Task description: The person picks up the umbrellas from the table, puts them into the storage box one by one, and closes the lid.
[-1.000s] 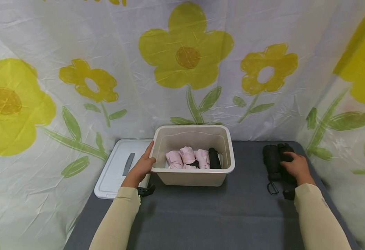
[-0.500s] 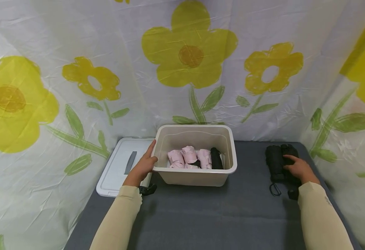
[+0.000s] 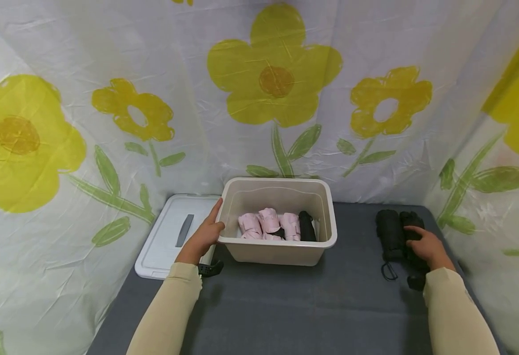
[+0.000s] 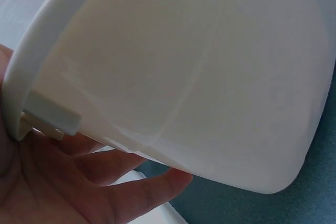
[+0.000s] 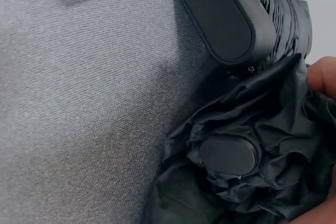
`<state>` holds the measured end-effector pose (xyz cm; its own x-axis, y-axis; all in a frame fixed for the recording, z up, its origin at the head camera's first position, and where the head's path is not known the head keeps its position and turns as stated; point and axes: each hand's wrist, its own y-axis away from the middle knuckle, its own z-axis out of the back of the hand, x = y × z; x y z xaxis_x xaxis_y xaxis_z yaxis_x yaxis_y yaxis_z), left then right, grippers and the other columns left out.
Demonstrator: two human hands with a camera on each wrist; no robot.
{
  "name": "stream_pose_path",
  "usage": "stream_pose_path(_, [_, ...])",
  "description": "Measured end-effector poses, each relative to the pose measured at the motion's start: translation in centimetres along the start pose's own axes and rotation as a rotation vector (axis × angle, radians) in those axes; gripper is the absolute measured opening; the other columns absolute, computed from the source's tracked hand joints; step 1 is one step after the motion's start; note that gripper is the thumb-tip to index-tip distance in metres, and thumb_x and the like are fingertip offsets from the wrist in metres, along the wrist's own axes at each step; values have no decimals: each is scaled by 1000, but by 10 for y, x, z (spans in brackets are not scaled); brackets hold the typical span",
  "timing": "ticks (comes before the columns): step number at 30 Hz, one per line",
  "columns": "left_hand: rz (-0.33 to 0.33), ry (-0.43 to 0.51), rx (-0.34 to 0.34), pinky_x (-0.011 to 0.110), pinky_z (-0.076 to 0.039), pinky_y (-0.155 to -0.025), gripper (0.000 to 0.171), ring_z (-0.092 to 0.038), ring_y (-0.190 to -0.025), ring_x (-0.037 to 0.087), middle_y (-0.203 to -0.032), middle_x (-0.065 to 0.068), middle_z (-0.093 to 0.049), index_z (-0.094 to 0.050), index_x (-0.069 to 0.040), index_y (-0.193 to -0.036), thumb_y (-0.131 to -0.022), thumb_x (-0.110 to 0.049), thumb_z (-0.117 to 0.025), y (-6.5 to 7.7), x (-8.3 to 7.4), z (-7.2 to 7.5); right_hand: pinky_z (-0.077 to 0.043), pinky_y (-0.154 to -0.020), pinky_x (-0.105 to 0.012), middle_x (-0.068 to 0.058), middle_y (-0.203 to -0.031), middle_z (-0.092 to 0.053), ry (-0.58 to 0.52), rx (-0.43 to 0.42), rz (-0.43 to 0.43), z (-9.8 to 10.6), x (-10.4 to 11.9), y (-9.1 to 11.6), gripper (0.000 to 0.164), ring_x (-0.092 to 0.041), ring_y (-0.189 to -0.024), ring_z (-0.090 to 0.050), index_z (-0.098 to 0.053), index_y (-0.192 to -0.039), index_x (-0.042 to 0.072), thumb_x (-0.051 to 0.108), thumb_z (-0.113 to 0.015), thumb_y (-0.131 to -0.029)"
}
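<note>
My left hand [image 3: 202, 238] holds the left rim of a beige plastic bin [image 3: 274, 254], fingers reaching along the outer wall [image 4: 210, 77] in the left wrist view. Inside the bin lie several pink rolled bundles [image 3: 250, 226] and one slim black bundle [image 3: 306, 226]. At the far right, two black folded umbrellas lie side by side. My right hand [image 3: 429, 248] grips the right umbrella [image 5: 247, 182], whose crumpled fabric and oval end face the right wrist camera. The left umbrella [image 3: 390, 234], with a flat handle and a wrist strap [image 3: 389, 272], lies just beside it.
A white lid [image 3: 164, 246] with a grey handle lies flat left of the bin, partly behind my left hand. Dark grey cloth covers the table [image 3: 313, 310]. A flower-printed curtain [image 3: 197, 162] stands close behind and at both sides.
The head view has shifted slightly. My left hand stays on the bin's rim and my right hand stays at the right umbrella, with little movement.
</note>
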<state>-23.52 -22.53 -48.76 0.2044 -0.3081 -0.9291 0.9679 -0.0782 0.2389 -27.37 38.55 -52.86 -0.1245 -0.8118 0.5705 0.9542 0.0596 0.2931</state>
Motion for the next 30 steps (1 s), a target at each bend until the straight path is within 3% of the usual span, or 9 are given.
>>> stream_pose_path(6, [-1, 9, 1, 57, -50, -83, 82, -32, -135, 46, -163, 13, -8, 1, -45, -154, -92, -3, -34, -1, 2, 1, -40, -76, -51, -46, -146, -16, -24, -20, 19, 1, 6, 9, 61, -55, -113, -38, -27, -151, 1, 18, -45, -95])
stream_pose_path(14, [-7, 10, 3, 65, -45, -90, 81, -29, -137, 45, -163, 12, -6, 1, -44, -154, -93, -4, -33, 3, -1, 1, -38, -76, -50, -42, -150, -13, -52, -38, 49, 5, 20, 18, 61, -57, -122, -33, -24, -153, 6, 22, -44, -98])
stream_pose_path(18, [-2, 12, 2, 66, -44, -91, 81, -28, -138, 44, -163, 12, -5, 1, -43, -154, -93, -3, -33, 3, -2, 0, -37, -75, -48, -41, -151, -13, -68, -43, 57, 10, 29, 23, 61, -54, -118, -36, -23, -154, 8, 23, -44, -99])
stream_pose_path(26, [-11, 23, 2, 64, -47, -86, 81, -30, -136, 47, -163, 13, -4, 1, -43, -154, -93, -4, -34, -3, 2, 1, -39, -86, -57, -37, -154, -12, -110, -62, 94, 16, 54, 34, 61, -55, -125, -32, -25, -154, 11, 22, -48, -98])
stream_pose_path(30, [-15, 30, 5, 64, -48, -85, 82, -31, -136, 48, -163, 13, -5, 0, -44, -154, -92, -3, -34, -4, 3, 0, -36, -79, -49, -35, -156, -11, -119, -53, 121, 18, 64, 39, 61, -45, -112, -37, -26, -154, 15, 23, -49, -99])
